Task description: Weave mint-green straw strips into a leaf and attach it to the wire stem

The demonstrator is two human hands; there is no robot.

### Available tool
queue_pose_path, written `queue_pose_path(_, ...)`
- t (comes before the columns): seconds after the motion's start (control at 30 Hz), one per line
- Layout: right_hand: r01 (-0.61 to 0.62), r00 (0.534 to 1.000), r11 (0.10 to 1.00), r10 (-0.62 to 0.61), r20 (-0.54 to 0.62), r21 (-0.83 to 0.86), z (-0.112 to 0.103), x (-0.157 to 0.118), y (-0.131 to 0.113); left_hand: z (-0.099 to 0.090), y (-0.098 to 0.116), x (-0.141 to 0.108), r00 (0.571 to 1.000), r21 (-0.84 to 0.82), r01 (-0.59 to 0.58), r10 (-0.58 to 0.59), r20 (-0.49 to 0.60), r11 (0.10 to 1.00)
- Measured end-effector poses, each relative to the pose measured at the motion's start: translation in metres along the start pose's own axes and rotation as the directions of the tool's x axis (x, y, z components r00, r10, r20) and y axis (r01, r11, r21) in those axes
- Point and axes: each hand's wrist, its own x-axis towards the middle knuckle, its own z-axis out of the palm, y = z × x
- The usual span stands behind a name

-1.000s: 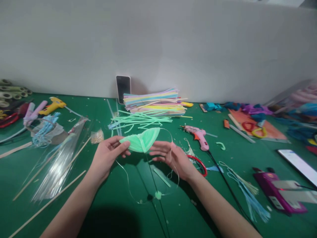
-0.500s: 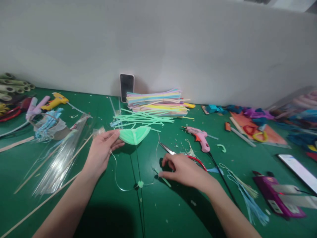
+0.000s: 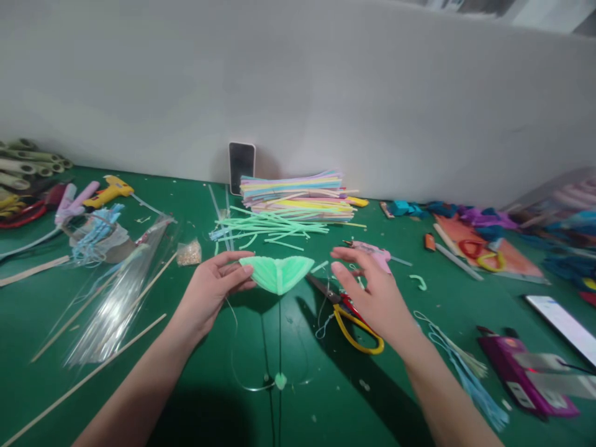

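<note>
My left hand point(image 3: 223, 279) pinches one end of a fuzzy light-green wing-shaped piece point(image 3: 279, 273), its pointed side down and a pale strip along its middle. A dark thin line runs down from it to a small green bead-like piece point(image 3: 280, 380), and a clear thread curves beside that. My right hand point(image 3: 367, 288) is raised to the right of the wing piece, thumb and fingers apart, with nothing visible between them. A short green strip point(image 3: 320, 267) shows just left of its fingertips. Below it lie scissors point(image 3: 356, 329) with yellow and red handles, partly covered by the hand.
Behind are loose green pipe cleaners point(image 3: 279, 225), multicoloured bundles point(image 3: 293, 192) and a phone point(image 3: 241, 167) against the wall. The pink glue gun point(image 3: 379, 254) is half hidden by my right hand. Clear plastic sleeves point(image 3: 121, 298) and sticks lie left; a purple device point(image 3: 526, 372) right.
My right hand has risen from the table beside a short green strip to near the wing piece, uncovering the scissors. My left hand has carried the wing piece right and slightly nearer.
</note>
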Motion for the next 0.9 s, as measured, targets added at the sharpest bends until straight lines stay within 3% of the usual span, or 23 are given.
queue_pose_path(0.1,0.007,0.973,0.983,-0.049,0.224,0.182,0.009,0.004,-0.019,0.007,-0.005,-0.003,0.999,-0.001,0.038,-0.038,0.015,0.999)
queue_pose_path(0.2,-0.003,0.931,0.978,-0.072,0.357,0.206,0.018,0.012,-0.030,0.011,-0.009,-0.006,0.992,0.088,0.101,-0.107,0.062,0.991)
queue_pose_path(0.37,-0.001,0.945,0.980,-0.065,0.322,0.199,0.024,0.021,-0.028,0.009,-0.012,-0.010,0.929,0.200,0.245,-0.289,0.232,0.949)
queue_pose_path(0.7,0.009,0.942,0.983,-0.071,0.329,0.186,0.022,0.021,-0.026,0.012,-0.023,-0.006,0.908,0.191,0.341,-0.375,0.187,0.920)
queue_pose_path(0.9,-0.010,0.950,0.977,-0.057,0.308,0.211,0.021,0.022,-0.026,0.014,-0.016,-0.013,0.812,0.219,0.360,-0.420,0.405,0.907)
